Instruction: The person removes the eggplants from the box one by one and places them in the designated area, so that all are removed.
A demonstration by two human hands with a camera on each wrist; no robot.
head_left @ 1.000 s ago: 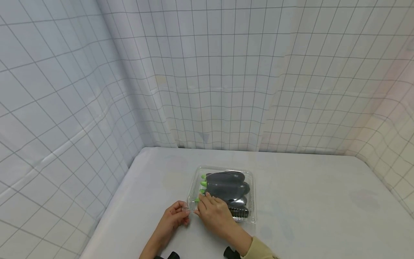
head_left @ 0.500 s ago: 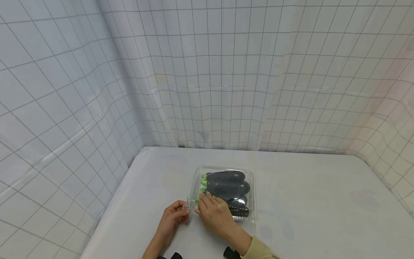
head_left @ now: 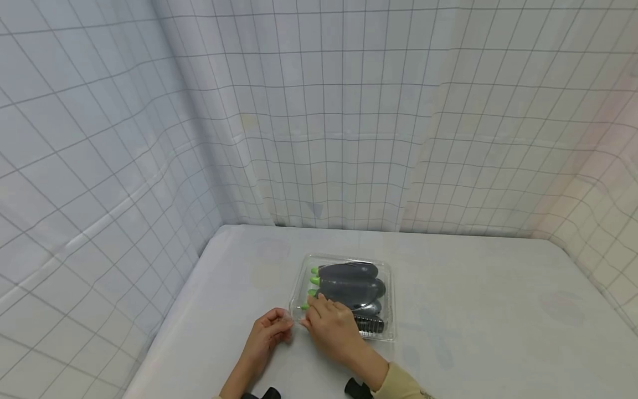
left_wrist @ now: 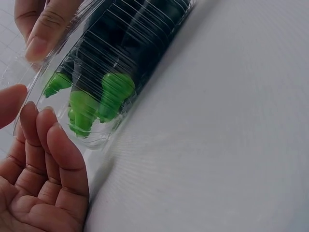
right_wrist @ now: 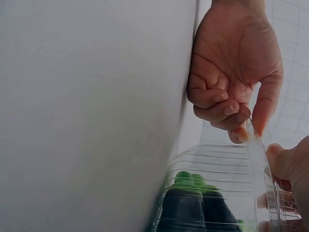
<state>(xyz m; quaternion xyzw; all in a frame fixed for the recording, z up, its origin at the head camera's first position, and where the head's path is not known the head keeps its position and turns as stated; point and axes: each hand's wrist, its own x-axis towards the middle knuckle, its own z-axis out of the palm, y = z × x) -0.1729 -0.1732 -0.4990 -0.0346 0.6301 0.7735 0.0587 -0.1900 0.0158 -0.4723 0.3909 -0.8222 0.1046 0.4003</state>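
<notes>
A clear plastic clamshell box [head_left: 392, 310] lies on the white table, with several dark eggplants [head_left: 351, 289] under its lid. Their green stem ends [left_wrist: 116, 92] point toward the box's left side. At the near left corner, my left hand [head_left: 266, 335] pinches the box's rim between thumb and fingertips, as the right wrist view shows. My right hand [head_left: 333, 330] lies over the near left part of the lid. Its thumb [right_wrist: 285, 162] is at the rim and its fingers curl over the plastic, gripping the edge. The hand hides part of the nearest eggplants.
The white table [head_left: 478, 310] extends to both sides of the box. White grid-patterned curtains [head_left: 344, 122] hang behind it and on the left and right. Black wrist-worn devices [head_left: 356, 388] show near the bottom edge.
My left wrist has shifted slightly to the right, its fingers staying at the box's corner. The right hand and the box are almost unmoved.
</notes>
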